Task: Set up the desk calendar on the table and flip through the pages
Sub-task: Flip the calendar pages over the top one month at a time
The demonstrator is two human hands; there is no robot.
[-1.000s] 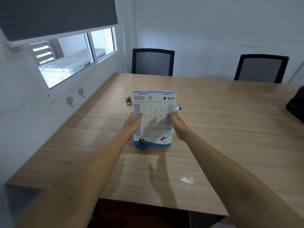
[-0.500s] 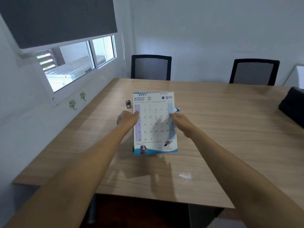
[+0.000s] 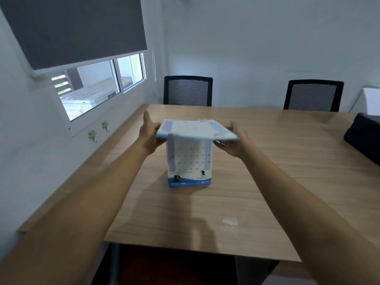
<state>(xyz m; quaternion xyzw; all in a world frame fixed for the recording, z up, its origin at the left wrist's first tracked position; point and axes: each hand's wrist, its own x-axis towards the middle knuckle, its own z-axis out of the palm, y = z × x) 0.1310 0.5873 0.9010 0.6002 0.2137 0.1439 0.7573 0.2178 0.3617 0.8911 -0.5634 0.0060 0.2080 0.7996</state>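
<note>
- The desk (image 3: 267,161) carries the calendar (image 3: 189,161) well in from every edge, nearer the left edge than the right, its base resting on the wood.
- The calendar looks light: a stiff card stand with thin, bendy pages on a wire spiral at the top. It probably slides or tips easily, so the side edges of a page are the best hold.
- The top page (image 3: 195,130) is lifted almost level, over the next month's sheet.
- The left hand (image 3: 149,134) pinches the page's left edge, and the right hand (image 3: 236,140) its right edge, fingers curled under.
- Half a second ago the March page faced the camera, with the calendar held upright in both hands; now it swings up and back.
</note>
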